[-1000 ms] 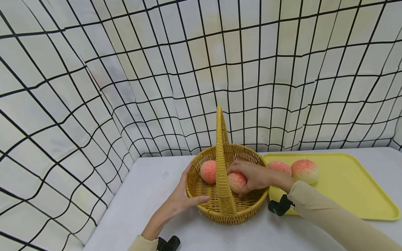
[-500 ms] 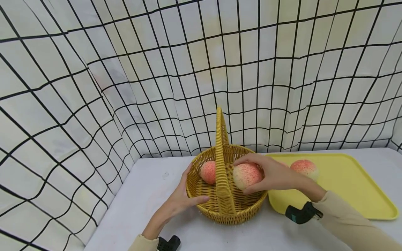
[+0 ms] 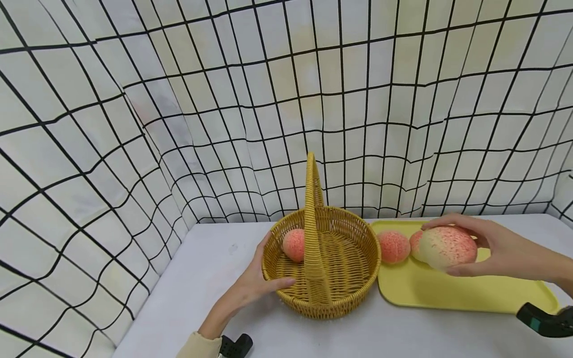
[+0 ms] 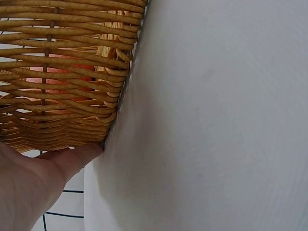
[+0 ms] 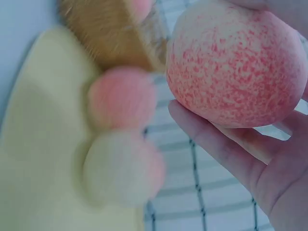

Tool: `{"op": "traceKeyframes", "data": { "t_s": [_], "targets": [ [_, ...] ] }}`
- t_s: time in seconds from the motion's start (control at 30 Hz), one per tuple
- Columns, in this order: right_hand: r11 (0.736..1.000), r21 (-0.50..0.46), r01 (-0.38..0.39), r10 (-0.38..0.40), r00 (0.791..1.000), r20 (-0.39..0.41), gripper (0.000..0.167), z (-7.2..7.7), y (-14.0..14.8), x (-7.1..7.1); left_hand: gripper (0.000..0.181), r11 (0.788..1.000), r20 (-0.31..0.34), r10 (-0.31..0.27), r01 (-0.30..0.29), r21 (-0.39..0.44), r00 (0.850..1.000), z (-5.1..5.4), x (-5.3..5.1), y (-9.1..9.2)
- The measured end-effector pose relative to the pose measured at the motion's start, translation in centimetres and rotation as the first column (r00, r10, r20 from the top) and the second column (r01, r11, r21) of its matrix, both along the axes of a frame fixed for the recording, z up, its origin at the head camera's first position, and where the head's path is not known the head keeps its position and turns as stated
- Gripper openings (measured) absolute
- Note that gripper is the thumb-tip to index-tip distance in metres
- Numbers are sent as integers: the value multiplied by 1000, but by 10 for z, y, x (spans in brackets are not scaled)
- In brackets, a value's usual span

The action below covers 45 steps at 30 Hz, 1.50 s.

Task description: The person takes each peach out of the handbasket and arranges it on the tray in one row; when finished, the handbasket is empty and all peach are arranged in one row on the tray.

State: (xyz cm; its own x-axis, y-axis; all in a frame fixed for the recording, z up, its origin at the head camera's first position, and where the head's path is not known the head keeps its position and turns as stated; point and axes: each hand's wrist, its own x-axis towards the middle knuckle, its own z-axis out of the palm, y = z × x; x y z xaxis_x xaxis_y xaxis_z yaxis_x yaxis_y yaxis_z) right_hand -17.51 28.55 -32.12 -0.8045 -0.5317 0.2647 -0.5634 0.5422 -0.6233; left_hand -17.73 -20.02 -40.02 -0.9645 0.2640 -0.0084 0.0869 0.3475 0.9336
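A round wicker basket (image 3: 344, 293) with a tall arched handle stands on the white table, one toy peach (image 3: 293, 245) inside at its left. My left hand (image 3: 250, 281) grips the basket's left side, thumb over the rim. In the left wrist view its fingers (image 4: 79, 156) lie against the woven outer wall. My right hand (image 3: 497, 251) holds a larger pale-and-pink peach (image 3: 447, 247) above the yellow tray (image 3: 447, 293), fingers and thumb round it. Two other peaches sit on the tray: a pink one (image 3: 394, 247) beside the basket, and one (image 3: 415, 244) partly hidden behind the held peach.
White sheeting with a black grid net (image 3: 349, 124) rises behind and to the left of the table. The tray lies close against the basket's right side. White tabletop (image 3: 210, 258) extends to the left of the basket and in front of it.
My right hand has lifted a peach out of the basket and carried it right, over the tray. The left hand keeps its place on the basket.
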Motion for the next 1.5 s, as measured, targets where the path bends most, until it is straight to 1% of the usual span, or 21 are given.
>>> {"op": "traceKeyframes", "data": {
  "t_s": [0.1,0.17,0.33,0.43,0.5,0.53,0.6,0.7,0.77,0.83,0.97,1.07,1.13,1.27,1.3,1.5],
  "targets": [
    [996,46,71,-70,997,-24,73,-16,23,-3,127,1000,0,-8,8,1,1000,0,-1,-1],
    [992,57,112,-109,992,-60,73,-25,36,-6,127,1000,3,-6,6,2,1000,0,-1,-1],
    [971,86,222,-208,968,-139,74,-44,62,-18,127,1000,5,14,-14,-13,1000,1,1,-1],
    [953,136,271,-253,958,-136,74,-53,68,-24,126,1000,5,15,-15,-17,1000,1,1,-1],
    [943,167,288,-271,955,-120,75,-57,69,-28,126,1000,5,8,-8,-12,1000,2,1,-1],
    [939,180,292,-274,955,-114,75,-60,69,-29,126,1000,4,7,-7,-12,1000,2,1,-1],
    [935,196,295,-274,953,-129,76,-65,70,-33,126,1000,7,8,-8,-10,1000,1,2,-1],
    [938,199,285,-257,954,-156,76,-72,72,-38,127,1000,11,12,-12,-15,1000,1,1,0],
    [944,190,271,-240,955,-174,75,-77,73,-41,128,1000,13,13,-13,-16,1000,0,1,0],
    [949,185,254,-224,960,-168,74,-82,73,-43,127,1000,14,17,-17,-20,1000,0,2,0],
    [958,164,237,-207,962,-178,72,-90,72,-44,126,1000,8,15,-15,-12,1000,1,3,-1],
    [957,153,245,-219,961,-167,69,-89,69,-42,126,1000,4,14,-13,-23,1000,0,2,0],
    [952,159,260,-242,962,-125,67,-88,67,-41,126,1000,7,11,-11,-21,1000,0,1,0],
    [939,182,290,-288,957,-37,68,-85,63,-41,125,1000,6,1,-1,-9,1000,1,1,0],
    [938,184,293,-293,956,-26,68,-84,63,-40,125,1000,5,-1,1,-4,1000,2,1,0],
    [941,182,286,-281,958,-51,68,-84,62,-41,125,1000,13,1,-1,-10,1000,1,1,0]
  ]
}}
